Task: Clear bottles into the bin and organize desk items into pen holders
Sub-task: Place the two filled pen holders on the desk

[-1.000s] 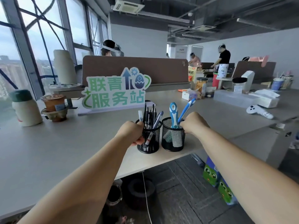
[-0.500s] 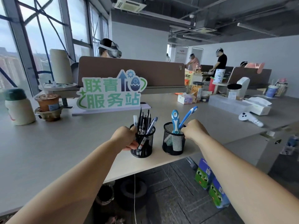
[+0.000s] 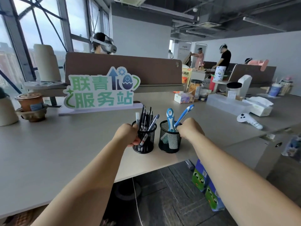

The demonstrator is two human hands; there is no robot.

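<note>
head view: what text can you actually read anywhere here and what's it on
"联青" over "服务站": green-and-white desk sign.
Orange snack bag: characters too blurred.
White controller, cup label, far white panel, floor boxes: print too small.
Left pen holder, right pen holder: no text.

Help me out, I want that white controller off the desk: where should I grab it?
Grip the white controller by its slim handle, coming from above: it lies flat on the desk, round head leftward, handle stretching right with room either side.
</note>
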